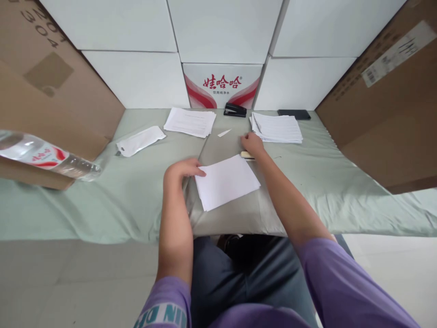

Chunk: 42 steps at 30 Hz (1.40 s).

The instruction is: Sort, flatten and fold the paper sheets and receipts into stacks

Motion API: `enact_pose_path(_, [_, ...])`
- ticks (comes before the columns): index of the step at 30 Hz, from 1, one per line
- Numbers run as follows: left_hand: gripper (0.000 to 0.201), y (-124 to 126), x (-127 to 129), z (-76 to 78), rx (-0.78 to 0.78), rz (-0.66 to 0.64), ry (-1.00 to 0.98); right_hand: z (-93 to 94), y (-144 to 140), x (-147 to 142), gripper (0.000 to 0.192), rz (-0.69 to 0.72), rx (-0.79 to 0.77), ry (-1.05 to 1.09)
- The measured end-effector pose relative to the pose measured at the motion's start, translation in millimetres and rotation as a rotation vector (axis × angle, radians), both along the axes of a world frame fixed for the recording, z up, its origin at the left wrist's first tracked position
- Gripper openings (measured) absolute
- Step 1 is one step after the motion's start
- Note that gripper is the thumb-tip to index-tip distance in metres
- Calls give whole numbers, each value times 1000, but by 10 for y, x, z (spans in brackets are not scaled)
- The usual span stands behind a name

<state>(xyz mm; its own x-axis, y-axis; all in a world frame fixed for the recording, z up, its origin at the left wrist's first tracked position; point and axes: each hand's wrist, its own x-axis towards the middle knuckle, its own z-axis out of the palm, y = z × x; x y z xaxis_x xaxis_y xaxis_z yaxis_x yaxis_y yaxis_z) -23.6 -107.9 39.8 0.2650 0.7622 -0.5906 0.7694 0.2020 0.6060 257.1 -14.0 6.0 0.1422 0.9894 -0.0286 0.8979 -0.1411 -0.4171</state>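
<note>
Several blank white sheets of paper (227,182) lie in a slightly uneven stack near the front of the table. My left hand (186,168) grips their left edge, thumb on top and the other fingers mostly hidden. My right hand (252,144) is closed beyond the far right corner, fingers curled down by the left edge of a thicker paper stack (278,128). What those fingers hold, if anything, is hidden. Just below that hand, a cream-handled tool (247,155) lies partly behind my forearm. A small pointed white scrap (224,133) is to its left.
A printed paper stack (190,122), a black stapler (235,110) and a dark phone-like slab (294,114) line the back. On the left are a white packet (140,141) and a water bottle (48,155). Cardboard boxes (385,105) flank the table; white boxes (221,32) wall the rear.
</note>
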Motion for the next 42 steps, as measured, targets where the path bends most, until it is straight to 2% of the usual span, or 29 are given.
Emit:
enact_pose_path(8, [22,-11,40,-3,13,-50,64,-21,-7,-31,35,-51,51,48])
enact_pose_path(14, [20,-13,62,-8,8,-95,84,33,-26,6,38,-83,17,194])
enact_pose_path(23, [21,-22,112,32,23,-97,113,-42,59,104,37,-88,-33,374])
enact_pose_path(31, [21,-66,144,107,-9,-108,100,70,-128,-87,36,-80,34,42])
enact_pose_path(36, [29,-69,192,119,-6,-153,100,107,-210,-220,38,-36,16,-162])
enact_pose_path(42, [31,-66,259,103,19,-171,33,120,-174,-279,36,7,-25,-287])
